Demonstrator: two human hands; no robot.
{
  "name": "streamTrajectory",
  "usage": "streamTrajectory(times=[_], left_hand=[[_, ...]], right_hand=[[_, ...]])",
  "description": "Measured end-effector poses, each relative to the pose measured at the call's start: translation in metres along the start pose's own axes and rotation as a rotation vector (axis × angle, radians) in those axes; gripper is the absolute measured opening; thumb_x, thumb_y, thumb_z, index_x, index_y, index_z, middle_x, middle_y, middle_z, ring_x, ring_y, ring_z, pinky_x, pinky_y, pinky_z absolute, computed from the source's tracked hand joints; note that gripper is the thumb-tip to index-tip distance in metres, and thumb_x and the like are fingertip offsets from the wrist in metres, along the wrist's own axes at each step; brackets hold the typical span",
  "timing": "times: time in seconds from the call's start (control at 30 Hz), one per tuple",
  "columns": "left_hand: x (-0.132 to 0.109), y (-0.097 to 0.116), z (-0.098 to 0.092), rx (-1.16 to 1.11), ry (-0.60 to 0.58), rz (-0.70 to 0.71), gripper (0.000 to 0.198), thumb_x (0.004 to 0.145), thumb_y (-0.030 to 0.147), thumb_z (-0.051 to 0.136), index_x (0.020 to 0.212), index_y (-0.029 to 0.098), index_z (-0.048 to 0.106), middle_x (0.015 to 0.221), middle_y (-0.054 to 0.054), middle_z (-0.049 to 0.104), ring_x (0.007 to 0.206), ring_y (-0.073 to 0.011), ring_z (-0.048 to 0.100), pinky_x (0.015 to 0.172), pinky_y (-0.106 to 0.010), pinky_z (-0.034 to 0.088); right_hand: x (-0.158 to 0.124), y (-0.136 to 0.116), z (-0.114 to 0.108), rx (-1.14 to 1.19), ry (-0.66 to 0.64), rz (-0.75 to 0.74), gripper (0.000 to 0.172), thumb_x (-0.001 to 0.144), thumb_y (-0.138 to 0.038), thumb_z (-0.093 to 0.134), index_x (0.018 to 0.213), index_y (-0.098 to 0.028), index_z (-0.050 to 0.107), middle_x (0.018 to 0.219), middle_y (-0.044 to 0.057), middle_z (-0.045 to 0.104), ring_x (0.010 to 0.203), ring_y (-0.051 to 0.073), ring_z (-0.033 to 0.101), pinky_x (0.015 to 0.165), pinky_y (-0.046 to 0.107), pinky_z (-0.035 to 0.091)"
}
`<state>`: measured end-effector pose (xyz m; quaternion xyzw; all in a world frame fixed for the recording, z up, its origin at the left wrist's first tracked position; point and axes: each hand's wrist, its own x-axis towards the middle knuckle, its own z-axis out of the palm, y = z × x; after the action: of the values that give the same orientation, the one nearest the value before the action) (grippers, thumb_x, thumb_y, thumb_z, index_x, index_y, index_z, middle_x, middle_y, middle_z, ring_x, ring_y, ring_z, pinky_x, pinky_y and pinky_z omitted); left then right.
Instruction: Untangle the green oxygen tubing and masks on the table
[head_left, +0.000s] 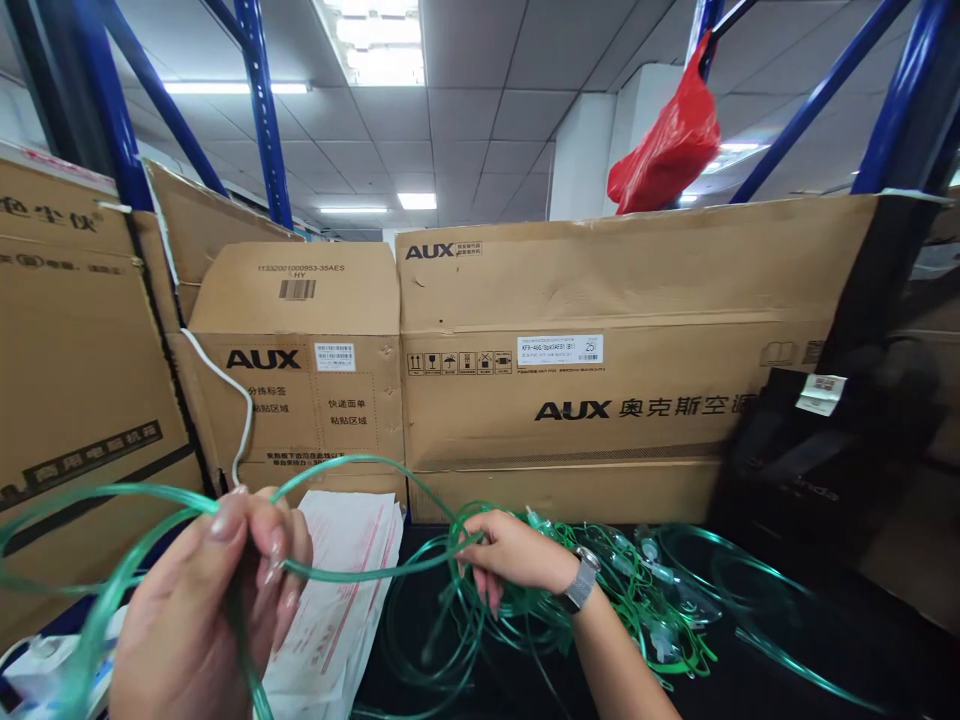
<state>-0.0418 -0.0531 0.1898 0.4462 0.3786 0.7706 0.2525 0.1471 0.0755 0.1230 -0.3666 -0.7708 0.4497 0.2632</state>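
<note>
My left hand (217, 590) is raised close to the camera, its fingers pinched on loops of green clear tubing (352, 572). Strands of it run out past the left edge and across to the other hand. My right hand (499, 555), with a watch (581, 582) at the wrist, has its fingertips closed around the tubing over a tangled pile. That pile (630, 570) holds more green tubing, thin green cords and clear plastic pieces that look like masks. Some loops hang below the right hand over the dark surface.
Printed papers or bags (337, 560) lie between the hands. Behind stand AUX cardboard boxes (645, 290), with another carton (75, 350) at left. A dark box or bag (795, 490) is at right. Blue rack posts (266, 110) frame the space; a red plastic bag (664, 145) hangs above.
</note>
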Motion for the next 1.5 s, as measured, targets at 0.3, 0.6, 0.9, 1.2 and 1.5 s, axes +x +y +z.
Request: streamTrajectory(times=[0.3,0.6,0.9,1.2,1.5], left_hand=[[0.033,-0.025,-0.032,0.718,-0.412,0.116,0.023,0.075,0.04,0.054,0.07,0.023,0.068,0.074,-0.003,0.064,0.073,-0.02,0.06,0.061,-0.026,0.05],[0.041,-0.06,-0.041,1.16,-0.623,-0.063,0.024,0.071,0.028,0.053,0.088,0.024,0.07,0.107,-0.008,0.066,0.106,-0.0282,0.055,0.09,-0.04,0.041],[0.019,-0.041,0.01,0.924,-0.482,0.011,0.031,0.079,0.038,0.045,0.099,0.022,0.062,0.105,-0.006,0.065,0.097,-0.0224,0.059,0.082,-0.033,0.045],[0.007,-0.049,0.049,0.546,-0.666,-0.035,0.025,0.084,0.03,0.043,0.076,0.019,0.064,0.068,-0.001,0.066,0.062,-0.0163,0.06,0.063,-0.028,0.046],[0.033,-0.042,0.005,0.559,-0.121,0.0,0.032,0.077,0.04,0.053,0.097,0.017,0.064,0.077,-0.004,0.066,0.068,-0.0177,0.059,0.05,-0.023,0.044]], right_hand=[[-0.004,0.002,-0.033,0.11,0.4,-0.168,0.024,0.079,-0.037,0.047,0.086,-0.015,0.054,0.073,0.006,0.065,0.059,0.017,0.065,0.059,0.031,0.052],[-0.033,-0.02,-0.064,0.746,0.436,-0.335,0.031,0.072,-0.021,0.062,0.103,-0.015,0.06,0.108,0.012,0.063,0.097,0.022,0.06,0.091,0.038,0.044],[-0.026,-0.03,-0.038,0.866,0.278,-0.292,0.025,0.075,-0.023,0.061,0.099,-0.016,0.066,0.09,0.007,0.069,0.078,0.015,0.064,0.074,0.027,0.051],[-0.039,-0.044,-0.021,0.353,0.211,-0.316,0.033,0.079,-0.024,0.055,0.112,-0.022,0.058,0.089,0.003,0.066,0.082,0.014,0.061,0.078,0.03,0.048],[-0.059,-0.042,-0.044,-0.233,0.305,-0.256,0.012,0.082,-0.024,0.051,0.082,-0.021,0.062,0.073,0.001,0.065,0.07,0.016,0.061,0.068,0.03,0.048]])
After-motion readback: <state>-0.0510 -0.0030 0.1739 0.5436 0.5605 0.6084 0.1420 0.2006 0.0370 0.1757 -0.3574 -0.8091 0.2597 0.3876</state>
